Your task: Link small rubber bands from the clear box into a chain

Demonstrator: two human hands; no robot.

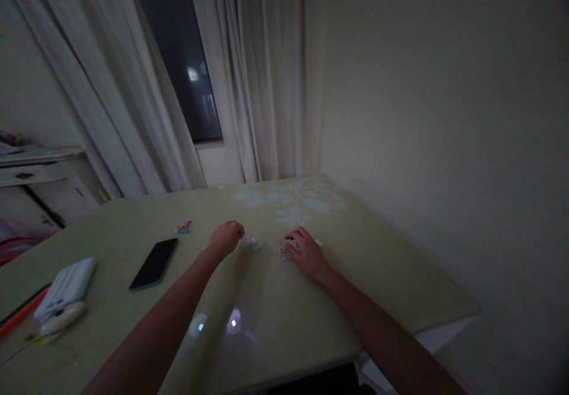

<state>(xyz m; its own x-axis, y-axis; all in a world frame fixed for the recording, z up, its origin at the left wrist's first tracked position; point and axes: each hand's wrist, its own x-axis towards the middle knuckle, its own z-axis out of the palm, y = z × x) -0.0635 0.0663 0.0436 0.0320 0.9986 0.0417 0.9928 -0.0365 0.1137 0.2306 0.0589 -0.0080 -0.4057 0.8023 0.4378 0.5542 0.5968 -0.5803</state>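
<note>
Both my arms reach out over a pale green table (364, 282) in dim light. My left hand (226, 238) is curled into a loose fist, its fingertips at a small clear shiny object (253, 243) lying on the table; whether it grips it I cannot make out. My right hand (306, 251) rests palm down with bent fingers on a small pale stack or bundle (283, 251), and a white bit (317, 242) shows just beyond its knuckles.
A black phone (154, 262) lies left of my left arm. Small coloured pieces (183, 227) sit beyond it. A white ribbed device (66, 285), a white mouse-like object (61, 319) and an orange strip (22, 313) lie at the table's left edge. Curtains, a dark window and a cupboard stand behind.
</note>
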